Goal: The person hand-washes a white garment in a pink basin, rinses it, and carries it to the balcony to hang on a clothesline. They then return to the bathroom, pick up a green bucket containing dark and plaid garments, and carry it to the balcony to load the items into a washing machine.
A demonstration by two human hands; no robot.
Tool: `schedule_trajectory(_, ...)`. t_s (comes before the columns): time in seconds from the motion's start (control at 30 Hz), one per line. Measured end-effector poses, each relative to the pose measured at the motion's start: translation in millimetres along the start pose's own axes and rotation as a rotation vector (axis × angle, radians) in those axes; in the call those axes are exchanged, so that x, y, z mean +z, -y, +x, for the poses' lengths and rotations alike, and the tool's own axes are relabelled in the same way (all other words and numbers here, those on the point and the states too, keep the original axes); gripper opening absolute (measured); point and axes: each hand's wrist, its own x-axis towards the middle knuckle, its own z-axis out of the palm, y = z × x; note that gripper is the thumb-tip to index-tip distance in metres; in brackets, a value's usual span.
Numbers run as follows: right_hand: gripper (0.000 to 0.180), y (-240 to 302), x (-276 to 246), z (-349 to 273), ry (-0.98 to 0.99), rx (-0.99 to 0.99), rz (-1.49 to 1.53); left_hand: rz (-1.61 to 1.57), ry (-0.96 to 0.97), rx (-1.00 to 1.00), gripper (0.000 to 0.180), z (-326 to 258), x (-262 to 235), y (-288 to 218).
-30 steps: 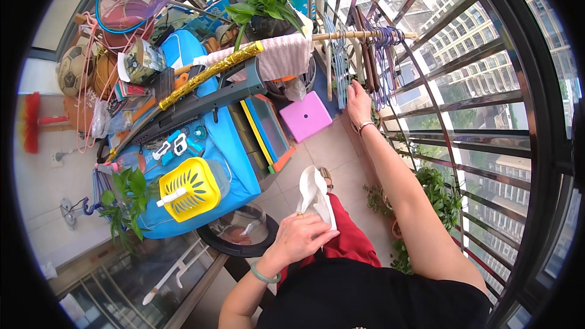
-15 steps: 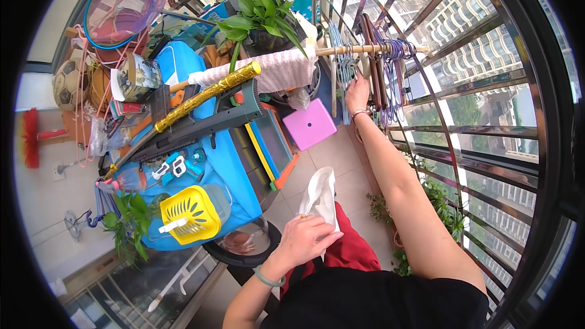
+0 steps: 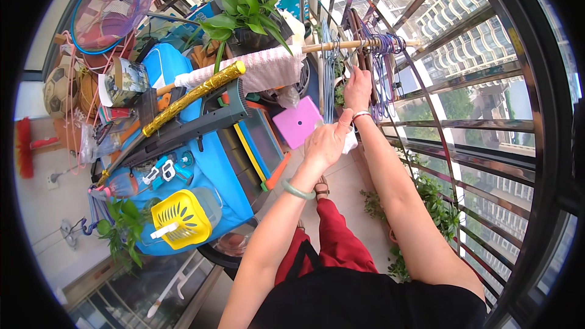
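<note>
My left hand (image 3: 326,144) is raised in front of the pole, with a bunched white cloth (image 3: 350,141) gripped under its fingers; most of the cloth is hidden behind the hand. Just right of and beyond it, my right hand (image 3: 358,90) reaches in among the hangers. Its fingers close on a pale clothes hanger (image 3: 349,71), only partly visible. Blue-grey wire hangers (image 3: 329,64) hang left of that hand on a bamboo pole (image 3: 337,45). Brown hangers (image 3: 362,42) and a cluster of purple hangers (image 3: 384,49) hang to the right.
A pink-striped towel (image 3: 268,68) drapes over the pole. Left stands a blue-covered table (image 3: 228,192) with a toy gun (image 3: 183,131), a gold tube (image 3: 192,99) and a yellow basket (image 3: 183,219). A pink stool (image 3: 298,123) sits beyond. Metal railings (image 3: 463,125) and potted plants (image 3: 429,201) line the right.
My left hand has moved up and away from my body with the white cloth, coming close to my right hand. My right hand stays among the hangers, its wrist turned slightly. The view has shifted a little.
</note>
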Motion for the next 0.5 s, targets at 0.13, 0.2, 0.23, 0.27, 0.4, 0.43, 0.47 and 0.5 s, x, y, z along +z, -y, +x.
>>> schedule_trajectory(0.13, 0.021, 8, -18, 3, 0.001, -0.033, -0.036, 0.048, 0.020, -0.065, 0.101, 35, -1, -9)
schedule_trajectory(0.2, 0.021, 11, -29, 6, 0.029, -0.045, -0.029, 0.024, 0.004, -0.059, 0.102, 42, -2, -13)
schedule_trajectory(0.23, 0.021, 14, -35, 7, 0.042, -0.050, -0.027, 0.012, -0.002, -0.055, 0.103, 44, -2, -15)
schedule_trajectory(0.27, 0.023, 17, -42, 6, 0.067, -0.049, -0.040, 0.022, -0.002, -0.041, 0.103, 46, -2, -15)
schedule_trajectory(0.4, 0.025, 28, -64, -5, 0.142, -0.061, -0.029, 0.086, 0.035, -0.050, 0.103, 40, -2, -11)
schedule_trajectory(0.43, 0.025, 30, -71, -11, 0.143, -0.058, -0.040, 0.091, 0.057, -0.042, 0.102, 35, -3, -9)
schedule_trajectory(0.47, 0.025, 31, -78, -18, 0.144, -0.055, -0.051, 0.095, 0.079, -0.033, 0.102, 29, -3, -7)
schedule_trajectory(0.5, 0.025, 33, -86, -25, 0.145, -0.052, -0.061, 0.100, 0.100, -0.025, 0.101, 23, -3, -5)
